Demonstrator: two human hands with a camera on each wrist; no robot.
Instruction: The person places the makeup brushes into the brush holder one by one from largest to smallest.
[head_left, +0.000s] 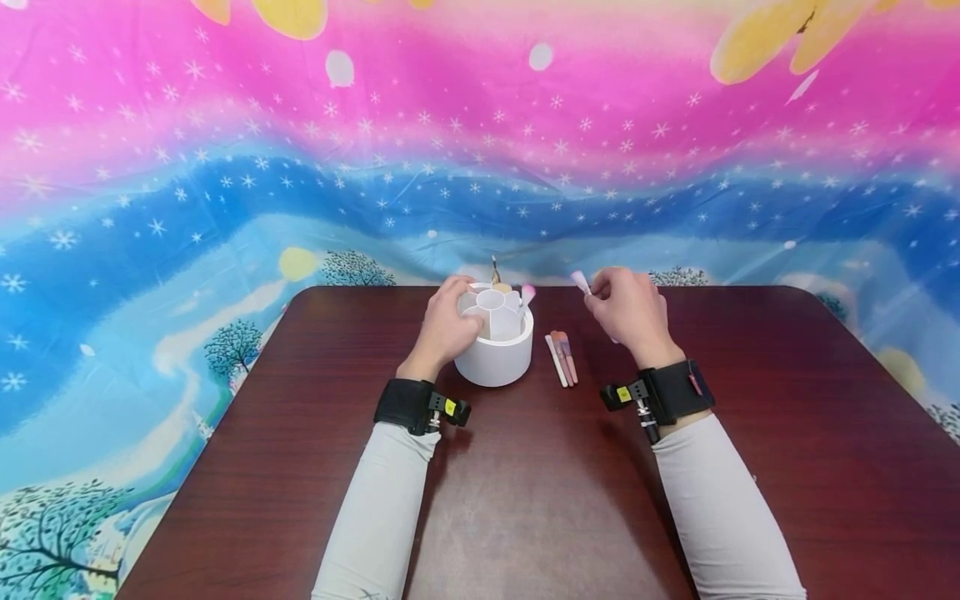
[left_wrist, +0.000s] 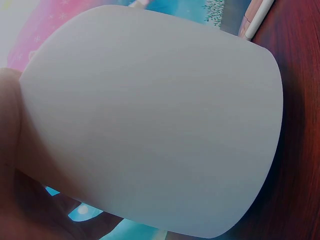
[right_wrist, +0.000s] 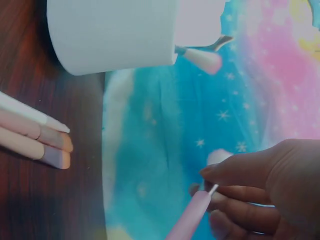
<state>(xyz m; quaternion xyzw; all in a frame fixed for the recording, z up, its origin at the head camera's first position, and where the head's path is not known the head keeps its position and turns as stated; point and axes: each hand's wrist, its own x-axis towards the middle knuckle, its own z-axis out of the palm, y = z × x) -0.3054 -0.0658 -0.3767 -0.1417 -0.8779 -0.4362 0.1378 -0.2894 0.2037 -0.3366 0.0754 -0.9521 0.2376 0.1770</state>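
Observation:
A white round divided organizer stands on the table, and its smooth side fills most of the left wrist view. My left hand grips it by the rim, with the thumb over the near left side. Right of it, my right hand pinches a makeup brush with a pink handle and pale bristles, just below the bristles. Another pink-tipped brush leans out of the organizer's right side. At the organizer's back, a thin gold-and-dark item sticks up.
Three brushes with white and pinkish handles lie side by side on the dark wood table, just right of the organizer. A colourful printed cloth hangs behind the table's far edge.

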